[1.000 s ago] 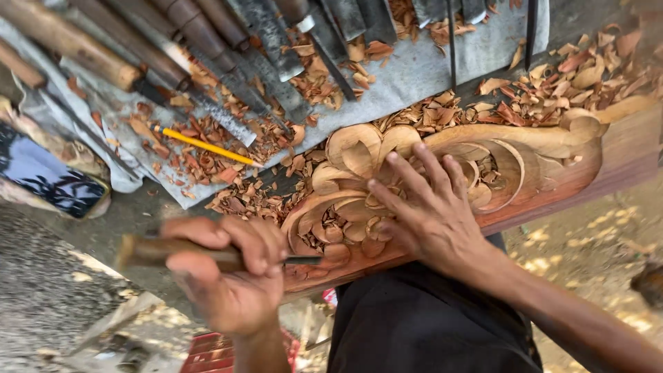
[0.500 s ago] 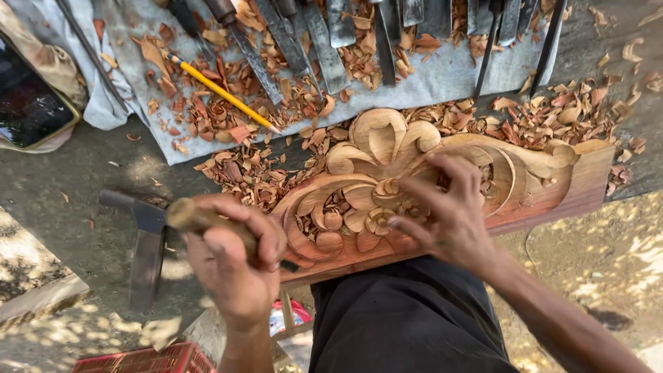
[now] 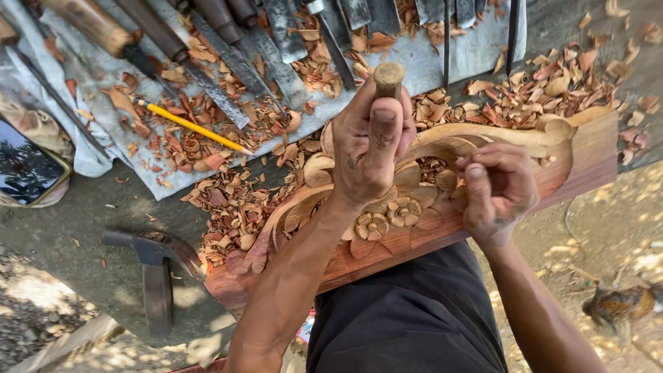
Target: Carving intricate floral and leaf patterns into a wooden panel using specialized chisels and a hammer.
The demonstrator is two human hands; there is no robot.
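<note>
A reddish wooden panel (image 3: 580,159) carved with leaves and flowers lies slanted across the bench edge in front of me. My left hand (image 3: 369,148) is above its middle, wrapped around a chisel with the round wooden handle end (image 3: 389,74) sticking up past my thumb. The blade is hidden under the hand. My right hand (image 3: 498,192) rests on the carving to the right of it, fingers curled in. I see nothing in its grasp.
A hammer (image 3: 155,276) lies on the bench at lower left. A yellow pencil (image 3: 190,126) and a row of chisels (image 3: 276,41) lie on a grey cloth (image 3: 428,65) beyond the panel. Wood shavings (image 3: 235,207) are scattered around. A dark phone-like slab (image 3: 27,169) sits far left.
My left hand carried the chisel from the left of the panel to over its middle and turned it upright. My right hand, spread flat on the carving before, has curled and shifted right.
</note>
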